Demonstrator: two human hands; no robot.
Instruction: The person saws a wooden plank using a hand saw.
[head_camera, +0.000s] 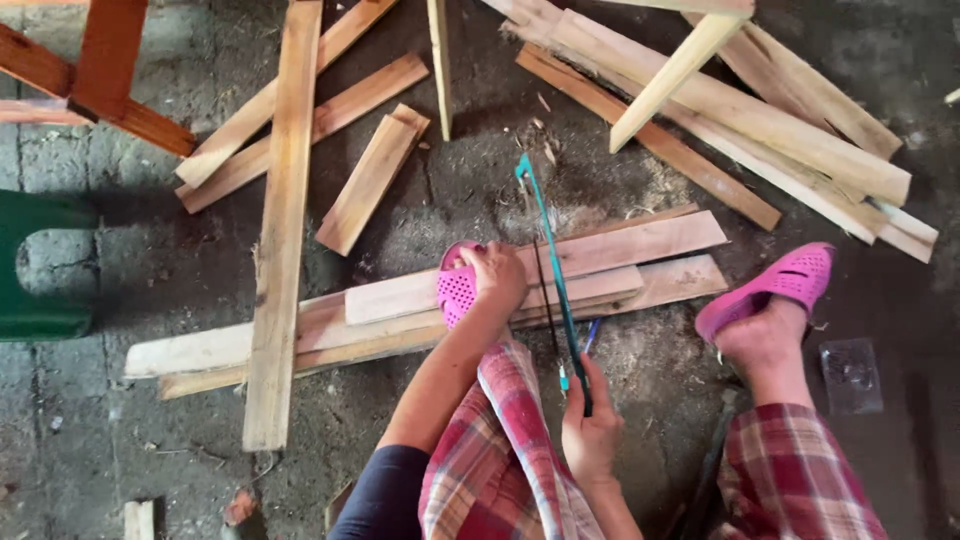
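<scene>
Head view: our right hand (592, 425) grips the teal, thin-bladed hand saw (553, 270), its blade crossing the pale stacked wooden planks (620, 262) just beside our left hand (494, 275), pressed flat on them. Beyond both hands, loose timber offcuts (372, 178) litter the dusty grey concrete floor (150, 270).

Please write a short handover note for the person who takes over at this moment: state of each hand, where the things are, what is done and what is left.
Left hand: pressing down on the stacked wooden planks, beside the pink-slippered foot that also pins them.
Right hand: gripping the handle of the teal hand saw, whose blade lies across the planks.
Things: planks lie on the concrete floor; more loose boards are scattered beyond; sawdust lies around the saw line.
Done: saw is set on the planks; cut depth cannot be seen.
Left: planks are not yet parted.
</scene>
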